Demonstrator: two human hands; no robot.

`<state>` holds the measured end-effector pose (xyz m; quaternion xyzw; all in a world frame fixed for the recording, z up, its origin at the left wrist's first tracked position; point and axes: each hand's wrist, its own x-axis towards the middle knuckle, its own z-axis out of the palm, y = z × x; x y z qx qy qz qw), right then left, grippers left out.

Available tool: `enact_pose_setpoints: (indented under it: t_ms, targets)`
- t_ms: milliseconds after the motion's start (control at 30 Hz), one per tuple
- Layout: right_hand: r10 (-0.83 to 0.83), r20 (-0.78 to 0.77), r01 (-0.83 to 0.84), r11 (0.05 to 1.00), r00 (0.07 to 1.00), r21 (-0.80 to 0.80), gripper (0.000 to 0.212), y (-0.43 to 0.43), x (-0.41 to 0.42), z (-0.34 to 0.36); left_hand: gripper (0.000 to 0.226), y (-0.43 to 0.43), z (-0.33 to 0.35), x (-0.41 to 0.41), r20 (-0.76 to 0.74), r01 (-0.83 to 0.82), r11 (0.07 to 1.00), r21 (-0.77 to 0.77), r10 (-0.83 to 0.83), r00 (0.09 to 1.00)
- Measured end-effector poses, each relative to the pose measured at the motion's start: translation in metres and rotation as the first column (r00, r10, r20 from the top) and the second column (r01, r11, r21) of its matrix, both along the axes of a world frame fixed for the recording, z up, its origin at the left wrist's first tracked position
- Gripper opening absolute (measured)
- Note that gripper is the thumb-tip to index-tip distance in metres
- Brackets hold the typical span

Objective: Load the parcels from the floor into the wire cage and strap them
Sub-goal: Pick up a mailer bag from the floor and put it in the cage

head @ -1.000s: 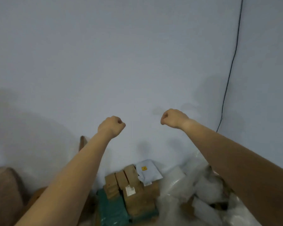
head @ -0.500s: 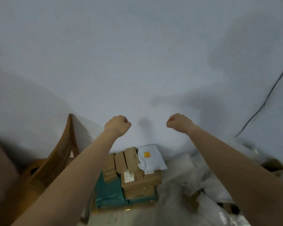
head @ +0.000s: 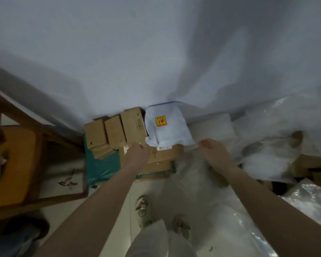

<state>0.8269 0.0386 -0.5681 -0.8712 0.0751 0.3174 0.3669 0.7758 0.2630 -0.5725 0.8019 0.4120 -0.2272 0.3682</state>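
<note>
A stack of brown cardboard boxes (head: 115, 134) stands on the floor against the white wall, on top of a teal plastic bag (head: 102, 164). A white poly mailer (head: 167, 132) with a red and yellow sticker lies on the largest box (head: 165, 154). My left hand (head: 137, 152) is at that box's front left corner, and blur hides how its fingers lie. My right hand (head: 210, 148) hovers by the mailer's right corner with loosened fingers, holding nothing. No wire cage or strap is in view.
A wooden chair (head: 17, 164) stands at the left. Clear plastic and bubble-wrap bags (head: 267, 154) pile up at the right and along the floor. My feet in slippers (head: 143, 210) stand just behind the stack. More cardboard (head: 311, 167) sits at the far right.
My view has tipped down from the wall to the floor. Both hands have dropped from fists held up in the air to the parcel stack, and the right hand has loosened.
</note>
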Motion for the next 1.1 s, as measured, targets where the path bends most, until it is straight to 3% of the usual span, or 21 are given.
enact_pose_setpoints:
  t_ms: [100,200,333,400,467,667,800,900,1033,1100]
  targets:
    - [-0.114,-0.046,0.117,0.992,0.992,0.05,0.045,0.01,0.014,-0.067,0.028,0.0,-0.071,0.016,-0.099,-0.152,0.962,-0.226,0.133,0.986]
    - [-0.229,-0.075,0.235,0.969,0.97,0.078,0.063,0.026,0.044,-0.126,0.031,-0.001,-0.121,0.037,-0.108,-0.345,0.835,-0.429,0.332,0.937]
    - [-0.375,-0.175,0.405,0.892,0.91,0.199,0.089,0.048,0.087,-0.184,0.021,-0.003,-0.174,0.054,-0.072,-0.505,0.67,-0.545,0.563,0.824]
    - [-0.361,-0.228,0.409,0.886,0.904,0.22,0.101,0.053,0.102,-0.205,0.034,-0.006,-0.193,0.056,-0.08,-0.546,0.591,-0.594,0.631,0.771]
    - [-0.325,-0.277,0.392,0.889,0.904,0.237,0.09,0.055,0.107,-0.218,0.056,-0.009,-0.202,0.056,-0.106,-0.554,0.536,-0.637,0.651,0.752]
    - [-0.304,-0.275,0.38,0.88,0.912,0.287,0.041,0.054,0.103,-0.211,0.039,-0.01,-0.203,0.065,-0.11,-0.512,0.508,-0.693,0.627,0.771]
    - [-0.344,-0.15,0.374,0.874,0.927,0.308,0.038,0.038,0.1,-0.187,0.049,-0.016,-0.184,0.067,-0.081,-0.443,0.508,-0.739,0.585,0.807]
    - [-0.346,-0.109,0.362,0.873,0.932,0.325,0.036,0.018,0.088,-0.157,0.054,-0.023,-0.156,0.065,-0.038,-0.39,0.564,-0.728,0.535,0.844]
    - [-0.334,-0.075,0.336,0.859,0.94,0.387,0.031,-0.01,0.076,-0.084,0.026,-0.035,-0.08,0.065,0.034,-0.28,0.582,-0.763,0.47,0.882]
    - [-0.285,-0.034,0.274,0.874,0.958,0.4,0.026,-0.022,0.08,-0.031,0.032,-0.037,-0.026,0.068,0.057,-0.246,0.551,-0.797,0.474,0.879]
